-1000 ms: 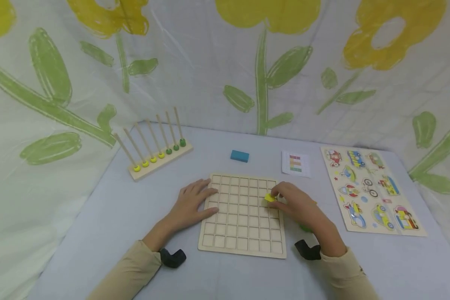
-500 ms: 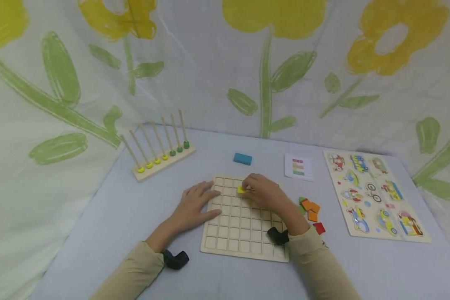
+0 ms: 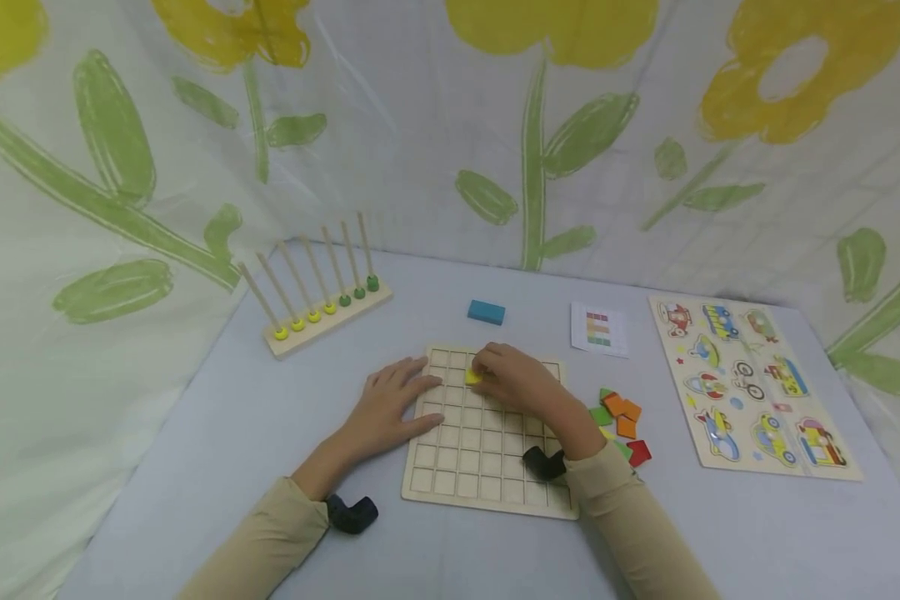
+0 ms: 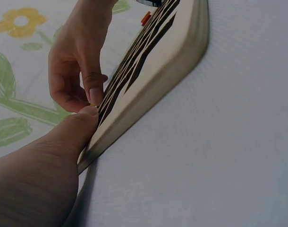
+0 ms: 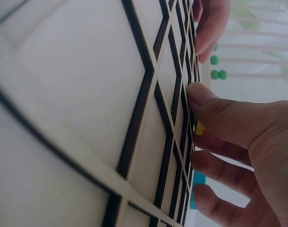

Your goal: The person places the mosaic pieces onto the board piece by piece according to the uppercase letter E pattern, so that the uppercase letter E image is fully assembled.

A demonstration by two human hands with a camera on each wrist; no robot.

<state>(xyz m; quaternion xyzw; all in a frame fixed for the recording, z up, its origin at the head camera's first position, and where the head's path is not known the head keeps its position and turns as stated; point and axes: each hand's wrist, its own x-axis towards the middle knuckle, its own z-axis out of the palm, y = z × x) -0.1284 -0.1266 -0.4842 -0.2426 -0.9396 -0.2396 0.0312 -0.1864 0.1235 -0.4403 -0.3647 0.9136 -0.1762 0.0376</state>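
A wooden grid board [image 3: 487,485] with square cells lies flat on the table. My right hand [image 3: 521,382] is over its upper part and pinches a small yellow square tile [image 3: 472,377] at a cell in the second row from the back. In the right wrist view a sliver of the yellow tile [image 5: 199,127] shows behind the thumb [image 5: 215,101]. My left hand [image 3: 390,408] rests at the board's left edge with its fingers spread, fingertips on the frame. Its thumb [image 4: 71,132] lies along the board's rim in the left wrist view.
Loose orange tiles [image 3: 624,408], a red tile [image 3: 639,452] and green ones lie right of the board. Behind it are a blue block [image 3: 486,312] and a printed card [image 3: 598,330]. A bead rack [image 3: 330,321] stands back left; a vehicle puzzle [image 3: 750,387] lies right.
My right hand has carried the yellow tile leftward across the board to a cell near the back, uncovering the loose tiles at the right. The left hand stays at the board's edge.
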